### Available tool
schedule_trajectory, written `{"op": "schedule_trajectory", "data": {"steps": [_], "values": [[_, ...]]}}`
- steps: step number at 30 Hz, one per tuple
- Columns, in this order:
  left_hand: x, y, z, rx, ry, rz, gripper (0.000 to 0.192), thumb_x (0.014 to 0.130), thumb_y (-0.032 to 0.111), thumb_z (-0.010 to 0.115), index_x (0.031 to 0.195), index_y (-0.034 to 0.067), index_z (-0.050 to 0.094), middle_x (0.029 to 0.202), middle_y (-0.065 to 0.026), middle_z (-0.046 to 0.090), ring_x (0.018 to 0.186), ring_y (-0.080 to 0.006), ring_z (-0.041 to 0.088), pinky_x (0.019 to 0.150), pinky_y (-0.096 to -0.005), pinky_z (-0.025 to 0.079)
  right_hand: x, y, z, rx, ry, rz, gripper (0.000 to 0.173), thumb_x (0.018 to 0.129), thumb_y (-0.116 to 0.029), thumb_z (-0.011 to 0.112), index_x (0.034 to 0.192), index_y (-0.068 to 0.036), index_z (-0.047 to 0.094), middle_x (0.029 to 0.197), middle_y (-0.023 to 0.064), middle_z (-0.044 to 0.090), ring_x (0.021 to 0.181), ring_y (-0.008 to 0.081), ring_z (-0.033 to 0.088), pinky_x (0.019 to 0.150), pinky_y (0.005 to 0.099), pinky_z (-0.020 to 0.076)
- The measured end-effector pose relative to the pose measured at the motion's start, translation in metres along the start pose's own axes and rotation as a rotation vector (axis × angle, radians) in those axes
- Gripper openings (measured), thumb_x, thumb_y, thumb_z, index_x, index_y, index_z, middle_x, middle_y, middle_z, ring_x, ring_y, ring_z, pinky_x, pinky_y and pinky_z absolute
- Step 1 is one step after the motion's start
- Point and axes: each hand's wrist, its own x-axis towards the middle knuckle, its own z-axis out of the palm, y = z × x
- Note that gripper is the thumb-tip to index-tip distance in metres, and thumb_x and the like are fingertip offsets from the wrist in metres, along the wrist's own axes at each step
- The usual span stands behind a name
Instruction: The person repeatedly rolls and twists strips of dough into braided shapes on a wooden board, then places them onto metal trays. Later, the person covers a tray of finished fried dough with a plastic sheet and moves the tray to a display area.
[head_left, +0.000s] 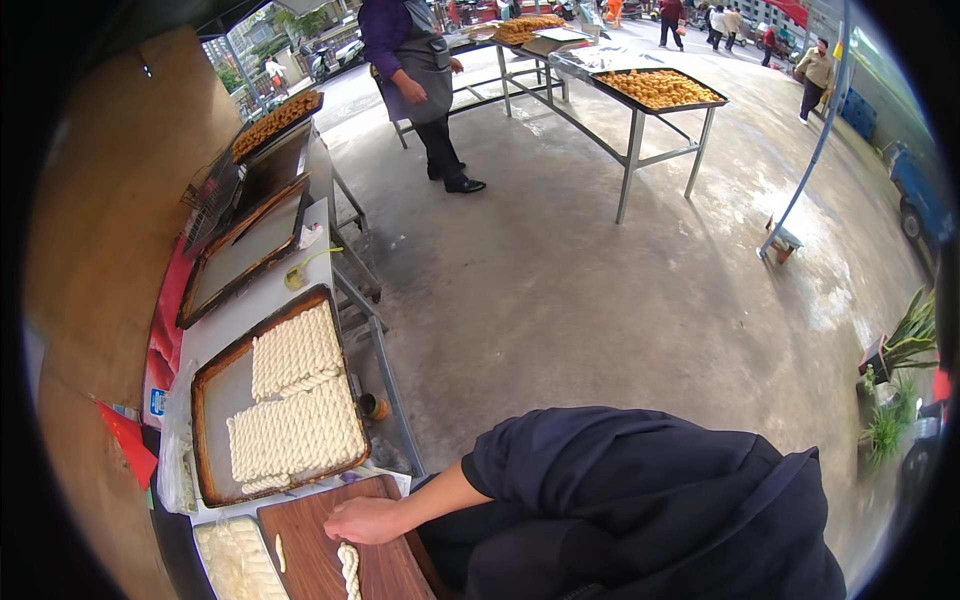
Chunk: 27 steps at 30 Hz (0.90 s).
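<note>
My right hand rests with bent fingers at the top of a wooden board. Just below it, close to the fingers, lies a twisted strand of raw dough; whether the fingers hold its end is hidden. A short plain dough strip lies further left on the board. Left of the board, a tray holds pale dough pieces under clear film. Beyond the board, rows of raw dough twists fill the right part of a dark-rimmed baking tray. My left hand is out of view.
Another baking tray, a yellow tape measure and a tray of browned pieces are further along the table. A person in an apron stands beyond. Across the floor, a metal-legged table bears a tray of browned pieces.
</note>
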Motion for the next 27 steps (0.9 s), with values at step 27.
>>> {"op": "schedule_trajectory", "data": {"steps": [27], "values": [[-0.0019, 0.0006, 0.0035, -0.011, -0.022, -0.032, 0.029, 0.097, 0.024, 0.059, 0.100, -0.005, 0.057, 0.094, -0.0247, 0.056, 0.087, -0.0420, 0.053, 0.080, -0.0473, 0.045, -0.0020, -0.0049, -0.0044, 0.011, 0.018, -0.010, 0.009, 0.090, -0.011, 0.053, 0.097, -0.007, 0.056, 0.091, 0.0119, 0.062, 0.092, 0.0336, 0.060, 0.080, 0.0450, 0.0482]]}}
